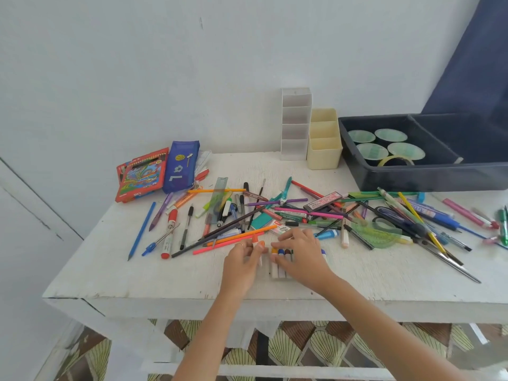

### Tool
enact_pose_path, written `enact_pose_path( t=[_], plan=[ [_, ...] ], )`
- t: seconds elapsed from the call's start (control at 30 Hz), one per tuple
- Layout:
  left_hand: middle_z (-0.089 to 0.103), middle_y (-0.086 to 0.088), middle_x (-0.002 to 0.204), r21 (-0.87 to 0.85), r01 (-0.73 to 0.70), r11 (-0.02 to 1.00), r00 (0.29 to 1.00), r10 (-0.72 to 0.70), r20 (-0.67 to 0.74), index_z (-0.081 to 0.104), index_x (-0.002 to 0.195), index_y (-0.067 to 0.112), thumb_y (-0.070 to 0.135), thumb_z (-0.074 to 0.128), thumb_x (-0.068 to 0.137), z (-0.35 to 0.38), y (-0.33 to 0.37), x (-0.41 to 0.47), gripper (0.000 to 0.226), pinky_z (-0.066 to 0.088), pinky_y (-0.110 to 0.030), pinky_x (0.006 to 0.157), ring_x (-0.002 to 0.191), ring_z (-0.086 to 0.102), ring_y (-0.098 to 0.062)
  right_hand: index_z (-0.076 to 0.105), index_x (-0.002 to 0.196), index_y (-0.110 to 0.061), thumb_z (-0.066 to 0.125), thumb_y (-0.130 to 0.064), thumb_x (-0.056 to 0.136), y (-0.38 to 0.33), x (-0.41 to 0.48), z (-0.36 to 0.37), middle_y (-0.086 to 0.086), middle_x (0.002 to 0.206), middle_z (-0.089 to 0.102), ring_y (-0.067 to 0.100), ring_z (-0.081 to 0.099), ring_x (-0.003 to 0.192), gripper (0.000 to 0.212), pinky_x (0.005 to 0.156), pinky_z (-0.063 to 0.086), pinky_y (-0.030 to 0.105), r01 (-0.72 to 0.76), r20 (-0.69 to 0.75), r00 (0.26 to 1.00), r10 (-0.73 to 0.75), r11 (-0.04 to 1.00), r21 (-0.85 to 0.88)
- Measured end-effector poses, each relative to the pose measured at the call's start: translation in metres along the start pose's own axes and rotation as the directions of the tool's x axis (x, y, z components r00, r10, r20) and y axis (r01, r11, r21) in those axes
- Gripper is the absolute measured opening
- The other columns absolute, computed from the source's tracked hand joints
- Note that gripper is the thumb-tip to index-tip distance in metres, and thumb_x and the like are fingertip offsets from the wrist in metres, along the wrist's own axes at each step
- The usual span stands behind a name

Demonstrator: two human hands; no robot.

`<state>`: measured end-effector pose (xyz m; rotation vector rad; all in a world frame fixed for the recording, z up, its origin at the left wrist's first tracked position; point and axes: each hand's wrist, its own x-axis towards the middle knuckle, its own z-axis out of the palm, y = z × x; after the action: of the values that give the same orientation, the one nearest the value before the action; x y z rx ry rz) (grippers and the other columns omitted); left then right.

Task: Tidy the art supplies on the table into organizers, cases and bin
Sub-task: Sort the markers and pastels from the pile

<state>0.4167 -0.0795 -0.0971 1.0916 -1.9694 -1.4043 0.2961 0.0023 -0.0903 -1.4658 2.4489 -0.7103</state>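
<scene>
Task is at an early stage. The white organizer (295,125) and cream organizer (324,141) show nothing inside. The bin (412,176) holds only lidded cups and a tape roll. Most pens (275,213) lie scattered across the tabletop (165,279). Near the front edge, the left hand (242,261) fingers pinch an orange marker (259,244). The right hand (301,251) fingers grip the marker row (280,261) just beside it.
</scene>
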Motion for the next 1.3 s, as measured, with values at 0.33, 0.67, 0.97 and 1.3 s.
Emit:
enact_pose_path(
  t=[0.33,0.67,0.97,1.3],
  plan=[
    [0.071,0.006,0.087,-0.07,-0.024,0.997,0.994,0.031,0.107,0.069,0.089,0.021,0.034,0.058,0.091,-0.009,0.003,0.006,0.017,0.041,-0.009,0.073,0.087,0.062,-0.004,0.067,0.112,-0.024,0.06,-0.021,0.09,-0.001,-0.005,0.011,-0.009,0.111,0.059,0.016,0.044,0.106,0.024,0.087,0.03,0.027,0.083,-0.173,0.983,-0.065,0.992,0.096],
    [0.073,0.006,0.085,-0.153,-0.042,0.987,0.956,0.084,0.28,0.075,0.087,0.019,0.03,0.054,0.093,-0.025,0.015,0.002,0.025,0.042,-0.018,0.076,0.081,0.061,0.001,0.068,0.112,-0.028,0.059,-0.016,0.09,-0.01,-0.003,-0.012,-0.013,0.1,0.069,0.008,0.061,0.097,0.026,0.081,0.052,0.023,0.013,-0.002,1.0,-0.016,0.731,0.683],
    [0.07,0.009,0.097,-0.044,-0.083,0.996,0.955,0.092,0.283,0.068,0.095,0.029,0.041,0.044,0.094,-0.023,0.009,0.003,0.027,0.043,-0.016,0.085,0.1,0.061,-0.006,0.073,0.096,-0.014,0.071,-0.018,0.08,-0.01,-0.002,-0.013,0.0,0.09,0.073,0.012,0.067,0.089,0.016,0.073,0.052,0.017,-0.097,0.006,0.984,0.179,0.502,0.859],
    [0.044,0.016,0.1,0.514,-0.37,0.774,0.926,0.349,0.142,0.068,0.108,0.026,0.017,0.058,0.091,-0.021,-0.029,0.014,0.022,0.03,-0.024,0.083,0.1,0.036,-0.005,0.073,0.089,-0.02,0.077,-0.022,0.076,-0.014,0.004,0.008,-0.005,0.076,0.07,0.004,0.06,0.066,0.014,0.061,0.047,0.012,-0.1,-0.071,0.979,0.192,0.753,0.65]
  ],
)
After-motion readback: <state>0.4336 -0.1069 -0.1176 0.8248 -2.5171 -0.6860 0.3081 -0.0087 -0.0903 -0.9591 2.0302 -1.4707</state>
